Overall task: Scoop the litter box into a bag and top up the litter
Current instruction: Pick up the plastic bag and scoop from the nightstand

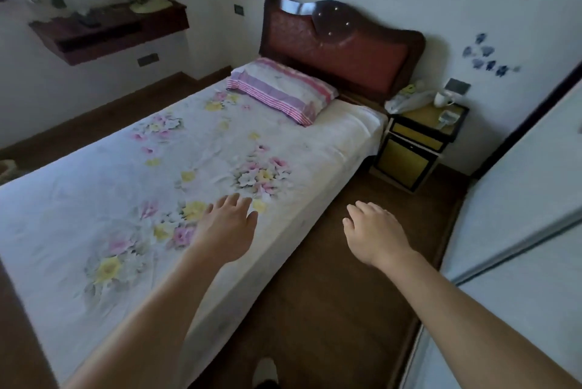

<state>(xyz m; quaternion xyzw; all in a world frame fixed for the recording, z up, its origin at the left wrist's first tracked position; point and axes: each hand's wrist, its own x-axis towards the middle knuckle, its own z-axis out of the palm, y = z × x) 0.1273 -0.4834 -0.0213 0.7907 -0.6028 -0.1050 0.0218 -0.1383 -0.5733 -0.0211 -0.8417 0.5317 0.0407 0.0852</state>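
Note:
No litter box, scoop or litter is in view. My left hand [228, 228] is stretched forward over the right edge of a bed [94, 199], fingers apart, holding nothing. My right hand [374, 232] hovers over the brown floor [330, 294] beside the bed, fingers loosely spread and empty. A clear plastic bag [409, 102] lies on the nightstand [415, 143] at the far right of the headboard.
The bed has a flowered white sheet and a striped pillow [283, 89] against a dark red headboard [340, 48]. A white mug [442, 98] stands on the nightstand. A white wardrobe [519, 215] lines the right side. A wall shelf [107, 29] hangs at the far left.

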